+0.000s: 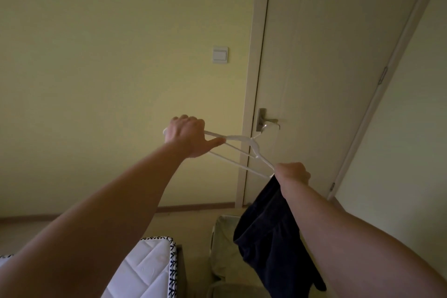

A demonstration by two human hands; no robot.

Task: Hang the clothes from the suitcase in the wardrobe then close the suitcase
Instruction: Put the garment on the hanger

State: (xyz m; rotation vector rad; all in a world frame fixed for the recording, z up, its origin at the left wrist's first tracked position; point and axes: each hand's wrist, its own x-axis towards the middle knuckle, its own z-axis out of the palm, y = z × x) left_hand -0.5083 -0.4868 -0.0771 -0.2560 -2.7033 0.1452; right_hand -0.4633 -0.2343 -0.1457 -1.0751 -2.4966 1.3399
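A white plastic hanger (244,150) is held out in front of me at chest height, tilted down to the right. My left hand (189,136) grips its left end. My right hand (292,173) is closed at the hanger's right end and holds a dark navy garment (271,237), which hangs down below that hand. The hanger's hook lies in front of the door handle (266,122). Neither suitcase nor wardrobe interior shows in the view.
A closed pale door (326,68) stands ahead, with a light switch (220,55) on the yellow wall to its left. An open white panel with hinges (411,104) rises at the right. A white quilted mattress corner (147,271) and a greenish seat (225,249) lie below.
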